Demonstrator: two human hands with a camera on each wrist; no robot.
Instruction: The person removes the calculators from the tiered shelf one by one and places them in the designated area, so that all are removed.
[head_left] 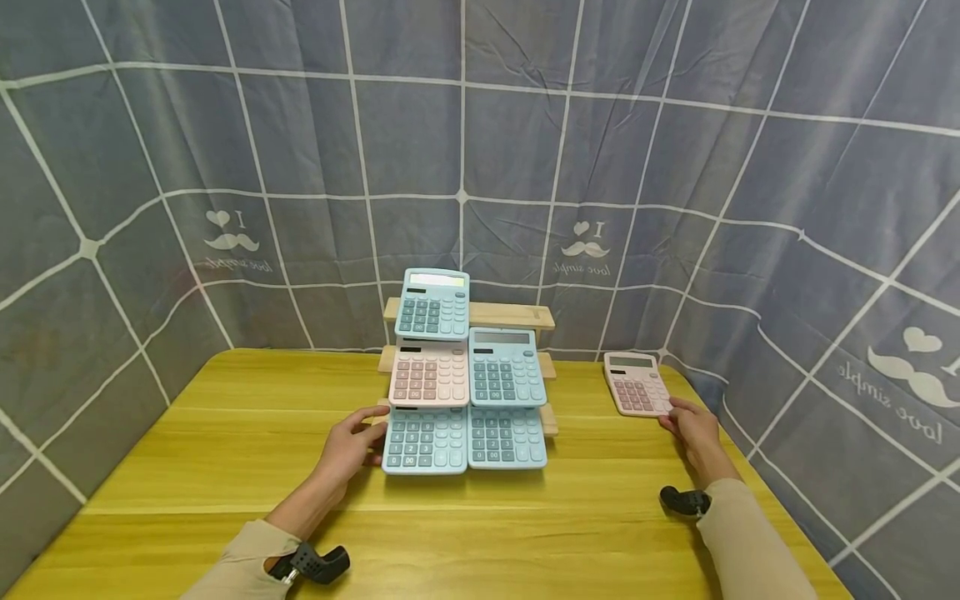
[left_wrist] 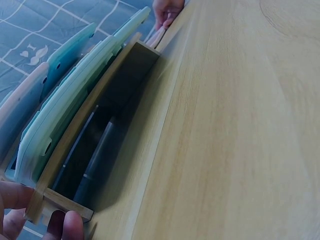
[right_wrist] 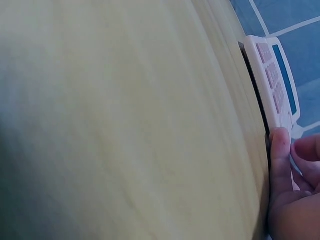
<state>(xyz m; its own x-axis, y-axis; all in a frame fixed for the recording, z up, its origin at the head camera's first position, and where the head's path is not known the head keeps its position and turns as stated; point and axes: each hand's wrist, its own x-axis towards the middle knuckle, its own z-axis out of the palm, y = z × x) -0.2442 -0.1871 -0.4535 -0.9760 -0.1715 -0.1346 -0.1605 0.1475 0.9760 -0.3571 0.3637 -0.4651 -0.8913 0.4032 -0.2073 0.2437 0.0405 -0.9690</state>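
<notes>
Grey curtains with a white grid [head_left: 510,150] hang behind the yellow wood-grain table [head_left: 600,517]. I have the left hand [head_left: 347,450] gripping the left end of a tiered pale-wood rack [head_left: 512,315] of four light-blue plastic calculators [head_left: 506,368] and one pink calculator [head_left: 427,375]. At far right, my right hand [head_left: 694,427] pinches the near corner of a separate pink rectangular calculator [head_left: 636,383].

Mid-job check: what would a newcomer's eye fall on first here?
Probably the wooden rack midway across the table, tiered with four blue calculators and, middle-row left, one pink one. Next comes the lone pink calculator on the table's right side, its near corner pinched by the right grip.
</notes>
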